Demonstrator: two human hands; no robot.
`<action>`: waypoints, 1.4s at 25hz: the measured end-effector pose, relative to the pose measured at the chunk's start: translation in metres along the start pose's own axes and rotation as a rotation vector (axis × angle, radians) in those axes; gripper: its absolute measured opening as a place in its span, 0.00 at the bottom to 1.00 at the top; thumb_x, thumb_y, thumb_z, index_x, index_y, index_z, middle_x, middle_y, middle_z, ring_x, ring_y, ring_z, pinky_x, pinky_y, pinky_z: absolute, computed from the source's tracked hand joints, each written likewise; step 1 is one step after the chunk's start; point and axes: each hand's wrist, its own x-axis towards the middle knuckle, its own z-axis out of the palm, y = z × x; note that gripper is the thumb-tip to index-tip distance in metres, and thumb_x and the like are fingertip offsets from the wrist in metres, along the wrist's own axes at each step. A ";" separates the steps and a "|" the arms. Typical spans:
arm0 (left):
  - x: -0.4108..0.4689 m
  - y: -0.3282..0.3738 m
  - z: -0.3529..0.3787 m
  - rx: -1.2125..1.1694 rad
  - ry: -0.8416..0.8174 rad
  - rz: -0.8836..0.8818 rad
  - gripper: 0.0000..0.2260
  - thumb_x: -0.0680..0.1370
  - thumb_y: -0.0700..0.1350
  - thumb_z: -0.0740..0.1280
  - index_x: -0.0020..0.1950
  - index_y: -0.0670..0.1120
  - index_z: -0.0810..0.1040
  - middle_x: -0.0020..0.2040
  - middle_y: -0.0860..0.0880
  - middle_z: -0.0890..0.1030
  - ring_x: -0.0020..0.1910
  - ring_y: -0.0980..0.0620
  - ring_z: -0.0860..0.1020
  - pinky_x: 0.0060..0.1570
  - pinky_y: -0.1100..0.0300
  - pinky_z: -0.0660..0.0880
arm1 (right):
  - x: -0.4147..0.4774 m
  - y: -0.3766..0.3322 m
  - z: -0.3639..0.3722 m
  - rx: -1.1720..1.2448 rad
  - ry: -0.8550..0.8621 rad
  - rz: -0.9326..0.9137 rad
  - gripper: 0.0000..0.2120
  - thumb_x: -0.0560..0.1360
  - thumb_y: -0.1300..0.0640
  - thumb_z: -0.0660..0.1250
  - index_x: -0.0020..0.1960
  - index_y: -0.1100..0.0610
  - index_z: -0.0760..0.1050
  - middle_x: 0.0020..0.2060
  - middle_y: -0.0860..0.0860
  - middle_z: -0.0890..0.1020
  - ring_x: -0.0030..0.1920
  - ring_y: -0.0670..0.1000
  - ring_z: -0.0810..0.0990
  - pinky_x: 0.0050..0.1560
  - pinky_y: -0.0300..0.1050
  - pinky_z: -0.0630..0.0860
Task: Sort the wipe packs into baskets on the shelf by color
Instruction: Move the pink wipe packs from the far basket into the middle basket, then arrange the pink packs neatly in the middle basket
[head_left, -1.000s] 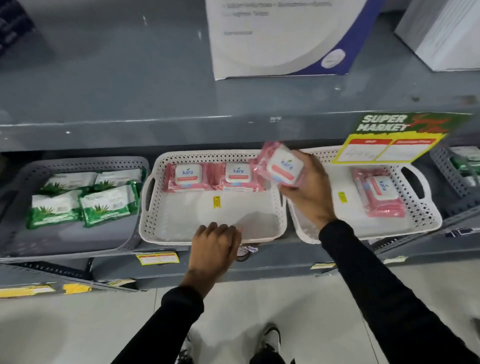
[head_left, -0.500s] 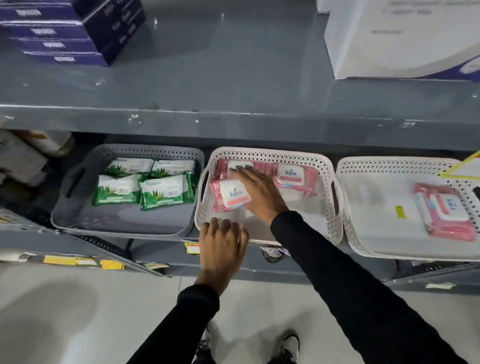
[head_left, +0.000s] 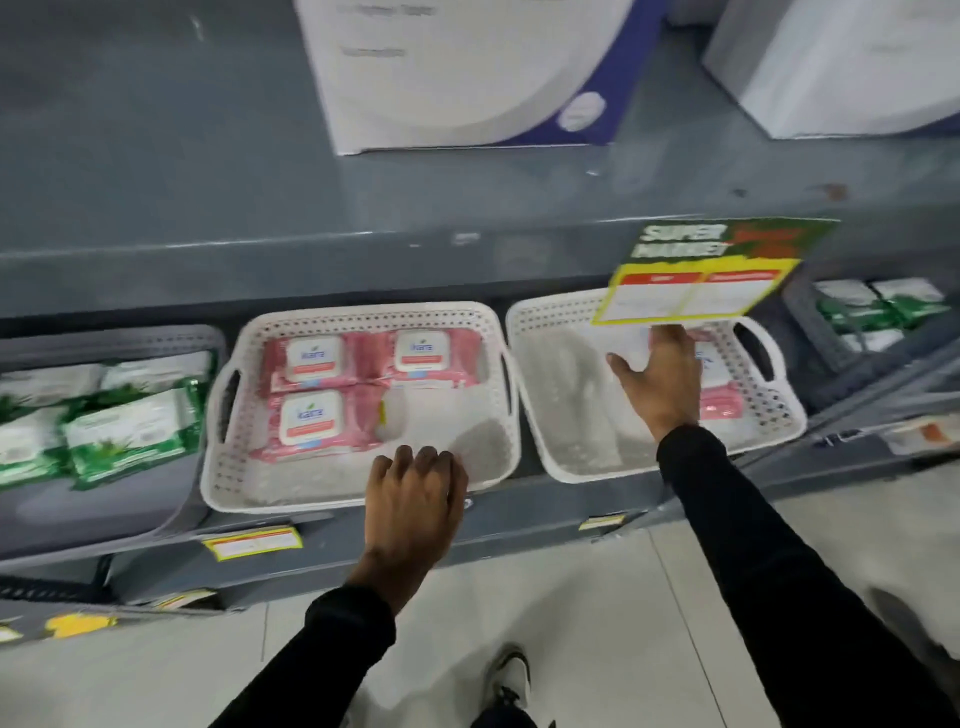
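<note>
Three pink wipe packs (head_left: 311, 423) lie in the middle white basket (head_left: 228, 467). My left hand (head_left: 410, 499) rests on that basket's front rim, fingers curled over it. My right hand (head_left: 657, 379) reaches into the right white basket (head_left: 566, 457), fingers spread over a pink pack (head_left: 719, 402) that is mostly hidden under the hand. Whether the hand grips that pack is unclear. Green wipe packs (head_left: 124, 436) fill the grey basket (head_left: 104, 509) on the left.
A green and yellow price sign (head_left: 696, 275) hangs over the right basket. Another grey basket (head_left: 831, 343) with green packs stands at the far right. White boxes (head_left: 467, 73) sit on the shelf above. My shoe (head_left: 511, 675) shows on the tiled floor below.
My right hand left the third pink pack in the middle basket and moved over to the pack in the right basket. The left hand stayed on the rim.
</note>
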 end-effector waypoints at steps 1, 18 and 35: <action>0.005 0.010 0.000 -0.005 -0.014 0.009 0.13 0.79 0.47 0.56 0.41 0.46 0.77 0.36 0.46 0.81 0.37 0.40 0.77 0.37 0.49 0.71 | 0.006 0.018 -0.008 -0.074 -0.013 0.063 0.31 0.72 0.52 0.75 0.70 0.62 0.69 0.68 0.62 0.74 0.70 0.64 0.71 0.65 0.60 0.70; -0.003 -0.007 0.002 0.006 0.040 -0.087 0.16 0.81 0.48 0.56 0.40 0.46 0.79 0.36 0.47 0.83 0.41 0.41 0.79 0.39 0.51 0.70 | -0.027 -0.057 -0.017 0.371 -0.085 -0.089 0.18 0.63 0.43 0.78 0.44 0.54 0.78 0.37 0.49 0.86 0.35 0.42 0.85 0.41 0.53 0.84; -0.040 -0.085 -0.008 -0.049 0.028 -0.310 0.15 0.81 0.50 0.54 0.42 0.47 0.77 0.42 0.47 0.80 0.44 0.43 0.75 0.42 0.50 0.68 | -0.080 -0.163 0.055 0.149 -0.412 -0.587 0.36 0.63 0.57 0.84 0.69 0.50 0.76 0.67 0.48 0.80 0.69 0.51 0.76 0.72 0.53 0.69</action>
